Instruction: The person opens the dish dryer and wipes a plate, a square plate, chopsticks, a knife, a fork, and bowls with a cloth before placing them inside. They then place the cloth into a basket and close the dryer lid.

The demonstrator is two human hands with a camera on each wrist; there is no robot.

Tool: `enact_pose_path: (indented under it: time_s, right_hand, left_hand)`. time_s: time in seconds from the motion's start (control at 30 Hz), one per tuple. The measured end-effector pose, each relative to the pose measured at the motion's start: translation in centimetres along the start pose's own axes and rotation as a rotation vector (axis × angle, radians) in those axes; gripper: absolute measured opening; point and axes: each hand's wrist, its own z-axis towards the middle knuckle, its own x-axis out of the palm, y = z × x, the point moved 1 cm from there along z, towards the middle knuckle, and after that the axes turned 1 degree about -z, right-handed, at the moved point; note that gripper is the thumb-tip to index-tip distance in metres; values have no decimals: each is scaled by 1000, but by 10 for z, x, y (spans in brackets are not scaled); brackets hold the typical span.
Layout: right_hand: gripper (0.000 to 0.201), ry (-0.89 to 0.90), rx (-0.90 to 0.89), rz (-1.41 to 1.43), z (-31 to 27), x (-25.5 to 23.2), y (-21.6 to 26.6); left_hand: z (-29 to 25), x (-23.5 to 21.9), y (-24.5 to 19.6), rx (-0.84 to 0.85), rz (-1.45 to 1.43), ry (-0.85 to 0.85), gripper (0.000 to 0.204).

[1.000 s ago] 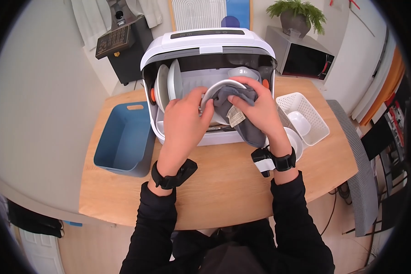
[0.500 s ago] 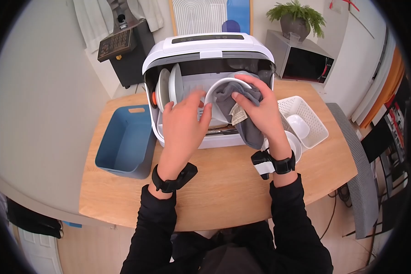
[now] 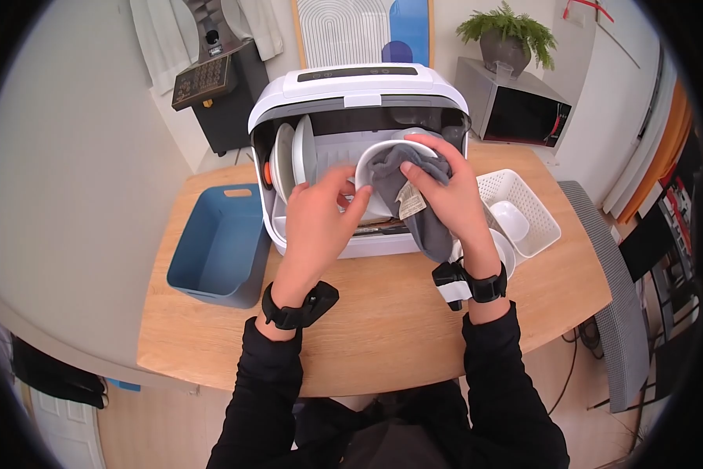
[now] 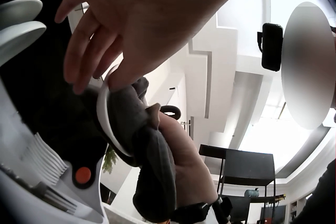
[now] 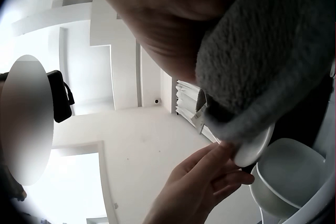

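Note:
A white bowl is held up in front of the open white dish dryer. My left hand pinches the bowl's rim between thumb and fingers. My right hand presses a grey cloth into the bowl, fingers curled round the cloth. The cloth hangs down past the rim, a label showing. From the right wrist view the cloth fills the top right and the bowl's edge meets my left fingertips.
Plates stand upright in the dryer's left rack. A blue bin sits left on the wooden table. A white basket with a bowl stands right, another white bowl beside it. A microwave is behind.
The bowl has tilted more upright, its opening turned toward me, and the cloth sits deeper inside. Both hands keep their hold and have shifted only slightly.

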Motion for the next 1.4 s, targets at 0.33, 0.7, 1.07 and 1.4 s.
enact_pose_path:
  time_s: [0.33, 0.7, 1.07, 1.4]
  right_hand:
    - [38, 152, 153, 47, 0, -33, 1]
    - [40, 185, 314, 1011, -25, 16, 26]
    - [37, -312, 372, 478, 6, -6, -12]
    - [30, -189, -177, -47, -9, 23, 8]
  left_hand:
    - [6, -16, 19, 185, 417, -184, 12]
    - [3, 3, -8, 435, 187, -235, 22]
    - [4, -5, 8, 264, 406, -330, 11]
    - [-10, 6, -25, 219, 171, -236, 18]
